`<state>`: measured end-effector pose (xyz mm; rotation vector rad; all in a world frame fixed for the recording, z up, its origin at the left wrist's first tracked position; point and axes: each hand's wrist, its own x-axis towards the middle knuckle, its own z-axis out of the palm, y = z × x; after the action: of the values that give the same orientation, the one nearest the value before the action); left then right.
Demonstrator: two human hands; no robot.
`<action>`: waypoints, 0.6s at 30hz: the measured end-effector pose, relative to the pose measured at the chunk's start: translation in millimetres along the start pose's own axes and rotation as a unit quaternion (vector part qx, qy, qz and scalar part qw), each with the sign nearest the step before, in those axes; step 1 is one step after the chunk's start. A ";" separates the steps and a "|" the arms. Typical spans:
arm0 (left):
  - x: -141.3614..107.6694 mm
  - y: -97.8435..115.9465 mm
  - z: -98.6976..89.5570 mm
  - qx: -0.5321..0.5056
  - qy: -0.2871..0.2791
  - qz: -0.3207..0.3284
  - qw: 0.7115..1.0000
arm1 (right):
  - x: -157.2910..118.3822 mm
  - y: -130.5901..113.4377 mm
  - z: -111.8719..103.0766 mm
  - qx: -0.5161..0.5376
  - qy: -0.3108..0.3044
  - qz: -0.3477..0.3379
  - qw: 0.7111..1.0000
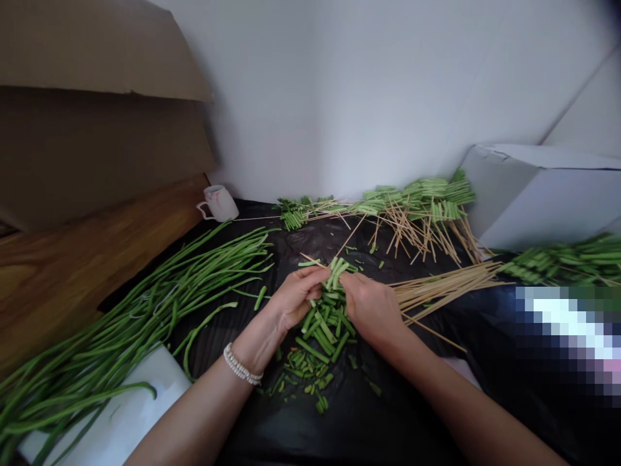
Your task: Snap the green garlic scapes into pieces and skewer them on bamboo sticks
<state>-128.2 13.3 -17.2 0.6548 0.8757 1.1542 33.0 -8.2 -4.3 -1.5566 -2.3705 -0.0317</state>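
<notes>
My left hand (299, 294), with a beaded bracelet at the wrist, is closed round a wooden skewer (313, 260) and green bean pieces (336, 272). From the other side, my right hand (369, 304) grips the same bean pieces, its fingers touching their right ends. The pieces lie side by side near the skewer's end. Just beneath both hands is a heap of cut bean pieces (325, 333), with smaller scraps (305, 367) nearer to me. Bare skewers (446, 288) lie in a bundle right of my right hand.
Long beans (194, 265) spread over the left side, partly on a white board (140, 401). Threaded skewers (417, 200) lie along the wall. A mug (220, 204), a cardboard box (101, 129) and a white box (548, 188) stand behind. Black plastic (310, 427) covers the surface.
</notes>
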 end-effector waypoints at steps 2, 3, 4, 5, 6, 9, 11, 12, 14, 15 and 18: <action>-0.4 -1.1 1.8 -0.002 -0.002 0.004 1.000 | 0.1 0.5 -1.2 0.002 0.002 -0.003 1.000; -0.5 -0.7 2.1 -0.004 -0.002 0.006 1.000 | 0.2 0.9 -1.6 0.003 0.004 -0.003 1.000; -0.5 0.1 2.1 -0.006 -0.003 0.005 1.000 | 0.2 1.5 -1.8 0.004 0.005 -0.004 1.000; -0.5 1.0 2.0 -0.007 -0.004 0.002 1.000 | 0.3 2.1 -1.9 0.005 0.007 -0.005 1.000; -0.5 1.6 1.8 -0.008 -0.005 -0.001 1.000 | 0.4 2.7 -1.8 0.006 0.008 -0.005 1.000; 0.0 2.5 0.1 -0.008 -0.015 -0.007 1.000 | 0.9 4.3 -1.5 0.007 0.010 -0.003 1.000; 0.8 3.9 -1.9 -0.008 -0.028 -0.005 1.000 | 1.4 5.2 -1.2 0.011 0.013 -0.001 1.000; 1.2 5.6 -3.0 -0.014 -0.031 -0.006 0.999 | 1.7 5.6 -1.0 0.014 0.015 0.001 1.000; 1.5 10.9 -4.7 -0.056 -0.026 -0.015 0.998 | 2.3 6.2 -0.5 0.030 0.026 0.008 0.999; 1.2 14.2 -5.2 -0.091 -0.018 -0.021 0.995 | 2.4 6.3 -0.1 0.044 0.033 0.011 0.998; -2.0 23.0 -4.0 -0.205 0.006 -0.022 0.978 | 1.4 5.2 2.1 0.101 0.055 -0.003 0.993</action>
<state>-143.4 18.0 0.1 0.2878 0.6310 1.2520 36.6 -4.4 -6.6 -1.4171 -2.2174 0.1140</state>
